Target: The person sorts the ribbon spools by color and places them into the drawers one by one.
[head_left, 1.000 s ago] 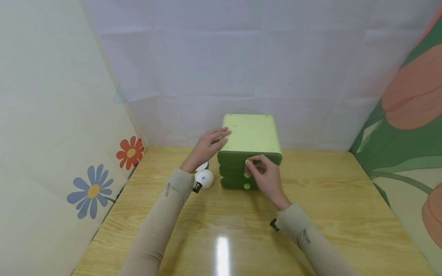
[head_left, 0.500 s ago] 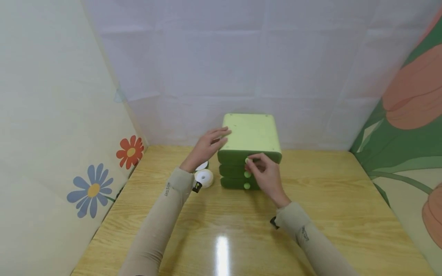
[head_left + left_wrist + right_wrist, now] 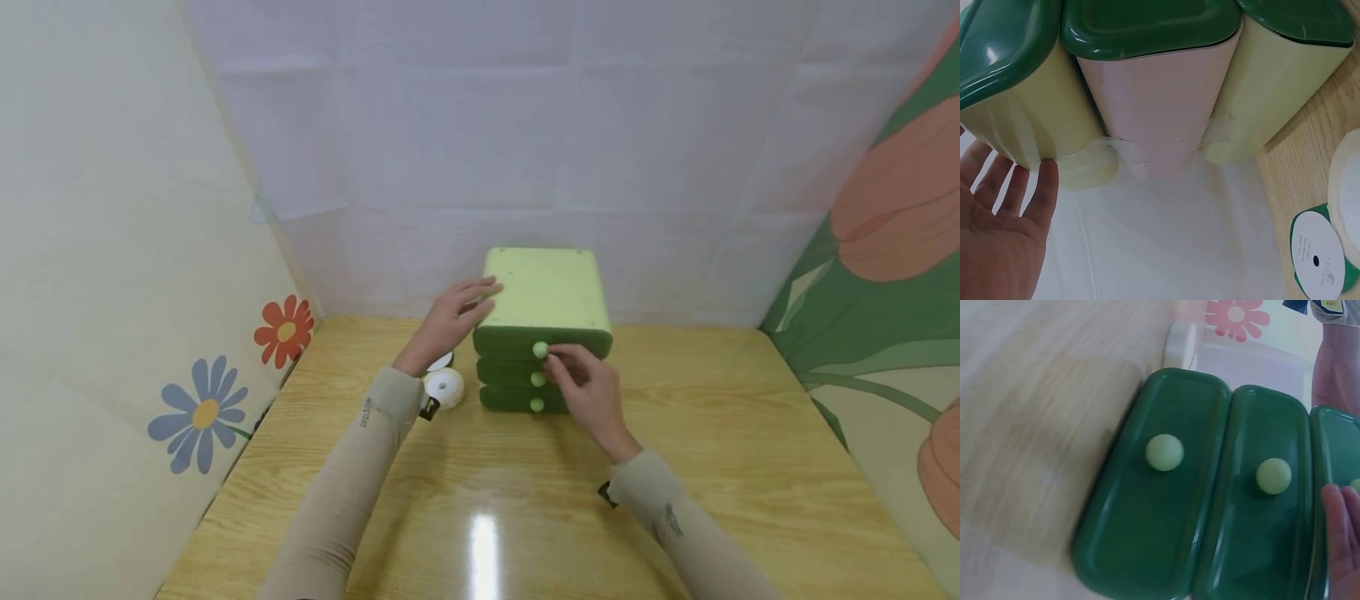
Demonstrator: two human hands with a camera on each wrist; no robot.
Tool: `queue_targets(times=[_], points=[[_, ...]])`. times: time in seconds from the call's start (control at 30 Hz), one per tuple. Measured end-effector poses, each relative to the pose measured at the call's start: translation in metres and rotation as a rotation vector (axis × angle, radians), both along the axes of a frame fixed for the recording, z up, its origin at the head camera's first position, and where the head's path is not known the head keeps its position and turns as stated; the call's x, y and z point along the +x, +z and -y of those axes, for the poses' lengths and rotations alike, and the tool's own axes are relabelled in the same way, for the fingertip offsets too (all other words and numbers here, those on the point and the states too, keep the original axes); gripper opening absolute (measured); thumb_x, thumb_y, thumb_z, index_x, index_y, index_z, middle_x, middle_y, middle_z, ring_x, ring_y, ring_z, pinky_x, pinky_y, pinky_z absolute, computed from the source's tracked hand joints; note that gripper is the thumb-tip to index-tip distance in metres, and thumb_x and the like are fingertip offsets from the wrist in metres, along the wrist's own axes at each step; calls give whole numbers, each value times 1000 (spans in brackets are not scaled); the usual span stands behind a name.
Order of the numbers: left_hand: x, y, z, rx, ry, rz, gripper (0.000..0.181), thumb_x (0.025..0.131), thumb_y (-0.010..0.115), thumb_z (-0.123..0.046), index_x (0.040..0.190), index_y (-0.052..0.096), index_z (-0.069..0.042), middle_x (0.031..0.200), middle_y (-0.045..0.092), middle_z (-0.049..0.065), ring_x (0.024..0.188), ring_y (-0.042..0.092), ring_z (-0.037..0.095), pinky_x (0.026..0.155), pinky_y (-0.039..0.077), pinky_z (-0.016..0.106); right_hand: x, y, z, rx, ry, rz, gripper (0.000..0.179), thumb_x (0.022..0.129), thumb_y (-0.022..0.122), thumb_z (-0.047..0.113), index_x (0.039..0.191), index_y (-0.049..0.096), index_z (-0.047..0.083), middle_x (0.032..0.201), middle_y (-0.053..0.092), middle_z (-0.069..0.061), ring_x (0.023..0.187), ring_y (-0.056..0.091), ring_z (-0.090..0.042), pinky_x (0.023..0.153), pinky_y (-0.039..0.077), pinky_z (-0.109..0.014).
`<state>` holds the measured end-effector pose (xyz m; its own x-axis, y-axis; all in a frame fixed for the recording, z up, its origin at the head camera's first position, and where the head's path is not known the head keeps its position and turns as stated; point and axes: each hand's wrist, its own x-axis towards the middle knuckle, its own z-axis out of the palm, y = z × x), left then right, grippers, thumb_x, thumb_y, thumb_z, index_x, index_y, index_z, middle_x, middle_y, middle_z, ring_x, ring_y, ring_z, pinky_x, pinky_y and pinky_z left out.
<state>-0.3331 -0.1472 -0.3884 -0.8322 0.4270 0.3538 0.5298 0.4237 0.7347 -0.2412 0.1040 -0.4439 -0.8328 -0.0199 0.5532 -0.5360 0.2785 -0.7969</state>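
Note:
A small three-drawer cabinet (image 3: 543, 287) stands at the back of the table, its top light green and its dark green drawer fronts level with one another. My left hand (image 3: 453, 317) rests with extended fingers at the top left edge; in the left wrist view its fingertips (image 3: 1049, 172) touch the side of the top tier. My right hand (image 3: 588, 387) is just right of the round top knob (image 3: 540, 350), with the whole knob in sight and nothing held. The middle knob (image 3: 1274, 475) and bottom knob (image 3: 1164, 452) show in the right wrist view.
Left of the cabinet, under my left wrist, lies a white roll (image 3: 444, 388) with a centre hole. Beside it is a green-edged spool (image 3: 1316, 255) with a white label. A white sheet (image 3: 450, 150) hangs behind the table (image 3: 525, 492).
My right fingers have come off the top knob and shifted slightly right and down, uncovering it. The left hand stays in place.

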Motion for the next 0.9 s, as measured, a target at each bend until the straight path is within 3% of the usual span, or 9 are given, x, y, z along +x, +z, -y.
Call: queue_targets(times=[0.17, 0.3, 0.43, 0.57, 0.9], points=[[0, 0, 0, 6, 5, 4, 47, 109, 52, -41, 151, 55, -20, 164, 42, -3, 151, 39, 23, 119, 42, 43, 0, -17, -11, 25, -14, 118, 15, 101, 68, 11, 97, 76, -2, 90, 77, -17, 79, 75, -32, 70, 61, -22], [0, -1, 0, 14, 9, 8, 47, 109, 53, -41, 151, 56, -21, 164, 42, -4, 150, 39, 22, 119, 42, 42, 1, -26, -13, 46, 20, 262, 19, 101, 68, 15, 108, 75, -2, 97, 77, -20, 83, 76, -31, 72, 64, -28], [0, -2, -1, 13, 17, 3, 46, 109, 53, -40, 150, 56, -21, 163, 43, -4, 150, 40, 22, 119, 42, 41, 1, -32, -11, 51, 44, 327, 22, 100, 70, 14, 115, 73, -2, 102, 77, -22, 87, 76, -31, 75, 64, -29], [0, -3, -2, 18, 23, -4, 45, 109, 53, -39, 150, 57, -20, 163, 44, -3, 150, 40, 23, 119, 43, 42, 1, -33, -5, 44, 40, 335, 22, 98, 73, 13, 115, 73, -1, 102, 77, -21, 89, 77, -30, 76, 63, -28], [-1, -4, -3, 22, 25, -16, 45, 109, 52, -41, 149, 57, -21, 163, 44, -4, 149, 40, 22, 118, 43, 42, -5, -32, 7, 82, -90, 258, 10, 91, 81, 12, 97, 79, 4, 94, 79, -12, 82, 76, -22, 70, 60, -22]])
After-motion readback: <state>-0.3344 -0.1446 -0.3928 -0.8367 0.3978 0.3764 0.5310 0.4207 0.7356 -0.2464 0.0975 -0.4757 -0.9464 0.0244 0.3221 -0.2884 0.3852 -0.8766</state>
